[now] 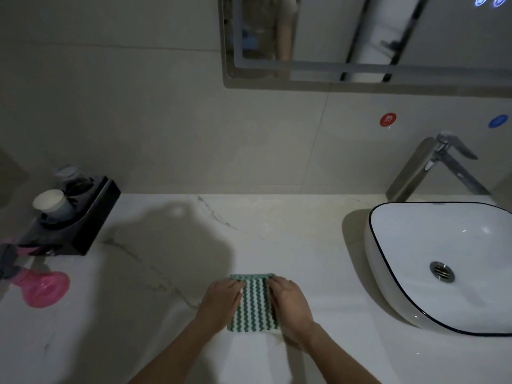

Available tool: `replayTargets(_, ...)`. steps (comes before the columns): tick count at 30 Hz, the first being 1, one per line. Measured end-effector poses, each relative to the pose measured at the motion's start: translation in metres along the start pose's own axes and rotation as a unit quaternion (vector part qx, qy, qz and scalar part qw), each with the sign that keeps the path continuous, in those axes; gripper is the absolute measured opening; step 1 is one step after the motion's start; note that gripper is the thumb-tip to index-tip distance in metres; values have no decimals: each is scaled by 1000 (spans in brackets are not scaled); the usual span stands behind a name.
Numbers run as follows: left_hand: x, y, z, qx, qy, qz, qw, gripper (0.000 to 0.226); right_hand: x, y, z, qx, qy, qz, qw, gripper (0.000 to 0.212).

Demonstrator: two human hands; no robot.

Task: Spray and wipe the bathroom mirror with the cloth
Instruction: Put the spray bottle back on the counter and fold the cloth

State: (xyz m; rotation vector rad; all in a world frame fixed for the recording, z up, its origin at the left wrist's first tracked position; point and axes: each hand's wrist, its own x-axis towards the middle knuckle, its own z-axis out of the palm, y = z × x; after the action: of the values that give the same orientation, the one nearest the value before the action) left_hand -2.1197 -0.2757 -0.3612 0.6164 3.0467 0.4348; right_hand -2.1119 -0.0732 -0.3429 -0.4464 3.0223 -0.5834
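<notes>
Two hands, left (220, 303) and right (289, 303), on one cloth (253, 303)

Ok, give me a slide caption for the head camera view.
Both hands, left and right, press a folded green-striped cloth flat on the marble counter below the mirror.
</notes>
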Motion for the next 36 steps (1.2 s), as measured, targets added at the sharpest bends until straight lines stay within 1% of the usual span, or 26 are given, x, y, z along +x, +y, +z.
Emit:
replayTargets(2, 12, -1, -7, -2, -4, -35, 999, 34, 11, -2, -3, -29, -32, 18, 999, 46)
replayTargets(4, 22, -3, -8, 13, -12, -80, 997, 36, 21, -2, -8, -52, -80, 27, 995, 51)
replayTargets(5, 26, -2, -8, 12, -54, -99, 994, 42, 25, -3, -9, -63, -96, 27, 993, 51)
replayTargets(7, 28, -5, 1, 33, -86, -114, 989, 47, 31, -4, -7, -67, -90, 27, 993, 48)
replayTargets(8, 27, -6, 4, 32, -106, -112, 988, 46, 32, -5, -5, -66, -76, 26, 995, 45)
replayTargets(9, 25, -7, 6, 23, -110, -107, 988, 44, 32, -6, -3, -63, -66, 29, 995, 43)
replayTargets(12, 18, -12, 6, -44, -69, -107, 991, 43, 31, -8, 0, -83, -85, 39, 992, 43)
replayTargets(13, 16, -16, 9, -45, -59, -104, 992, 40, 31, -8, 2, -100, -94, 34, 990, 44)
replayTargets(14, 14, -16, 10, -38, -70, -113, 990, 37, 30, -8, 4, -117, -98, 31, 988, 44)
replayTargets(15, 14, -15, 9, -17, -66, -111, 992, 33, 30, -10, 5, -128, -99, 33, 986, 43)
replayTargets(16, 14, -13, 4, 4, -63, -104, 993, 28, 29, -13, 2, -135, -84, 32, 987, 41)
replayTargets(17, 13, -10, 0, 19, -43, -90, 995, 20, 30, -16, 2, -135, -59, 25, 989, 39)
replayTargets(18, 13, -9, -1, 23, -25, -84, 996, 13, 31, -19, 1, -139, -53, 19, 989, 36)
replayTargets(21, 17, -12, 4, 3, -4, -73, 997, 18, 33, -15, 9, -153, -66, 22, 986, 39)
replayTargets(23, 18, -14, 6, -19, 3, -79, 997, 29, 34, -17, 8, -140, -55, 22, 988, 28)
replayTargets(24, 19, -13, 4, -27, 13, -80, 996, 28, 35, -17, 7, -141, -27, 15, 990, 19)
replayTargets(25, 20, -12, 3, -28, 24, -73, 997, 19, 36, -18, 6, -138, -4, 9, 990, 13)
replayTargets(26, 21, -13, 2, -28, 30, -70, 997, 6, 38, -17, 8, -134, 8, 6, 991, 17)
replayTargets(27, 22, -14, 2, -29, 28, -77, 996, 10, 38, -16, 9, -120, 5, 12, 993, 25)
replayTargets(28, 22, -16, 4, -33, 29, -77, 996, 18, 38, -14, 10, -106, 2, 23, 994, 33)
replayTargets(29, 23, -17, 6, -38, 38, -78, 995, 21, 38, -14, 11, -99, -1, 31, 995, 37)
replayTargets(30, 24, -18, 8, -41, 50, -73, 995, 21, 39, -14, 12, -99, 3, 33, 995, 39)
replayTargets(32, 25, -19, 7, -53, 47, -63, 996, 21, 39, -14, 13, -75, -4, 33, 997, 41)
replayTargets(34, 24, -21, 12, -37, 25, -40, 998, 28, 37, -14, 14, -56, -26, 35, 997, 44)
replayTargets(36, 24, -23, 16, -33, -1, -8, 999, 35, 35, -12, 15, -50, -42, 41, 997, 51)
